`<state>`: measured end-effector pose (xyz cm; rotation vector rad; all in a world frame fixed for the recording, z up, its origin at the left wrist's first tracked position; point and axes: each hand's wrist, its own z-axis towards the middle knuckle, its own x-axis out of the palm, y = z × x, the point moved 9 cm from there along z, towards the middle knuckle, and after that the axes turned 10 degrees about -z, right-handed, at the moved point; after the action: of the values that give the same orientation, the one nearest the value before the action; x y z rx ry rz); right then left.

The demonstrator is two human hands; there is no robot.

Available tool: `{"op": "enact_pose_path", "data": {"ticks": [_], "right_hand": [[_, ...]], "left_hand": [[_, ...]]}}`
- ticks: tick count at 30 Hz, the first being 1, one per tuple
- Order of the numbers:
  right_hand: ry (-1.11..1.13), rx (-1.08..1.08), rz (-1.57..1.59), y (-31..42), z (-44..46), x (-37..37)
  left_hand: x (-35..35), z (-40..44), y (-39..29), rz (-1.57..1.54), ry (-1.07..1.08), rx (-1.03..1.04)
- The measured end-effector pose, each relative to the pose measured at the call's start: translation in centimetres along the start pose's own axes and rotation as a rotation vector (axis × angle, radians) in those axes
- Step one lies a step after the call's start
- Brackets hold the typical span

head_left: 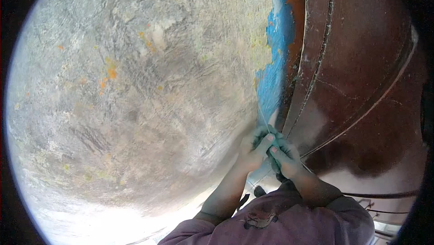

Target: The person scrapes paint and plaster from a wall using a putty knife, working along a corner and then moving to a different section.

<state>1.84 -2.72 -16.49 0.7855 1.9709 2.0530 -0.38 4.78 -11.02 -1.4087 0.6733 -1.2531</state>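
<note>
My left hand (257, 146) and my right hand (285, 155) are held close together in front of my chest, thumbs side by side. Both are closed, with fingers bent and pressed together. A thin pale strand (263, 117), like a thread or thin stick, rises up and to the left from between the fingertips. A small whitish piece (273, 117) shows just above the fingers. How the grip is shared between the hands is hidden by the fingers, and greenish shade makes them hard to make out.
A rough, stained wall (149, 73) fills the left side, edged by a peeling blue strip (279, 32). Brown panels (361, 60) with long seams stand on the right. Below my arms are my purple shirt (289, 222) and dark bars (384, 195) at lower right.
</note>
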Motion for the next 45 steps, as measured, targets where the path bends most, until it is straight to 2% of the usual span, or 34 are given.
{"op": "enact_pose_path", "data": {"ticks": [2, 6, 8, 9, 11, 12, 14, 15, 17, 21, 23, 24, 26, 29, 30, 32, 35, 36, 38, 39, 41, 42, 44, 45], "right_hand": [[-0.209, -0.197, -0.278, 0.9, -0.5, -0.4], [-0.285, -0.217, -0.224, 1.1, -1.0, 0.4], [-0.114, 0.107, 0.254, -1.1, -0.9, 2.0], [-0.119, 0.107, 0.26, -1.3, -0.8, 1.9], [-0.104, 0.177, 0.48, -2.7, -0.7, 2.0], [-0.107, 0.182, 0.488, -3.2, -0.7, 2.0], [-0.129, 0.206, 0.55, -3.8, -0.4, 1.7], [-0.125, 0.211, 0.554, -3.4, -0.1, 1.4], [-0.175, 0.172, 0.478, -2.0, 0.5, 0.1], [-0.214, 0.224, 0.375, -1.3, 0.8, -1.1], [-0.29, 0.092, 0.174, -0.8, 0.3, -1.9], [-0.284, 0.094, 0.177, -2.2, 0.5, -2.2], [-0.31, 0.128, -0.138, -5.5, 1.2, -3.8], [-0.225, 0.136, -0.102, -1.5, 1.3, -3.3], [-0.217, 0.137, -0.106, -2.4, 1.3, -3.6], [-0.282, -0.003, -0.277, -3.6, 1.1, -4.8], [-0.359, 0.018, -0.384, -0.4, -0.1, -4.0], [-0.351, 0.017, -0.382, 0.6, -0.4, -4.0], [-0.153, 0.282, -0.075, -0.8, -0.6, -2.9], [-0.149, 0.288, -0.08, -1.2, -0.5, -3.1], [-0.17, 0.12, -0.056, -1.6, 0.1, -3.6], [-0.172, 0.125, -0.058, -2.4, 0.2, -3.7], [-0.242, -0.047, -0.348, -1.5, 0.5, -4.3], [-0.242, -0.049, -0.348, -1.2, 0.6, -4.2]], "left_hand": [[-1.5, -0.6, 1.9, 0.096, -0.103, -0.005], [-2.7, -1.5, 3.5, 0.056, -0.226, -0.077], [-2.1, -1.7, 4.0, -0.068, -0.137, -0.103], [-2.1, -1.9, 3.7, -0.064, -0.134, -0.109], [-0.1, -2.0, 1.6, -0.026, 0.072, 0.026], [-0.2, -2.0, 2.1, -0.024, 0.07, 0.017], [-0.9, -1.8, 4.7, -0.095, -0.014, -0.168], [-0.5, -1.5, 4.3, -0.093, -0.021, -0.17], [-0.1, -0.8, 3.6, -0.056, -0.111, -0.227], [0.2, 0.0, 3.9, 0.028, -0.186, -0.205], [-0.5, -1.0, 5.3, -0.051, -0.269, -0.085], [-0.3, -1.0, 5.2, -0.047, -0.275, -0.084], [-0.1, -1.2, 4.9, -0.141, -0.325, -0.103], [-0.1, -0.4, 4.9, -0.144, -0.368, -0.192], [-0.1, -0.4, 5.1, -0.148, -0.375, -0.186], [0.7, -0.3, 4.6, -0.146, -0.29, -0.062], [0.4, -1.2, 5.6, -0.223, -0.349, -0.073], [0.2, -1.1, 5.6, -0.22, -0.356, -0.069], [0.7, -0.5, 5.4, -0.234, -0.292, -0.02], [0.7, -0.4, 5.5, -0.239, -0.299, -0.02], [0.6, -0.4, 5.8, -0.172, -0.292, -0.022], [0.4, -0.5, 6.6, -0.177, -0.293, -0.025], [-0.4, -0.8, 7.9, -0.204, -0.32, -0.007], [-0.1, -0.6, 7.4, -0.203, -0.319, -0.006]]}}
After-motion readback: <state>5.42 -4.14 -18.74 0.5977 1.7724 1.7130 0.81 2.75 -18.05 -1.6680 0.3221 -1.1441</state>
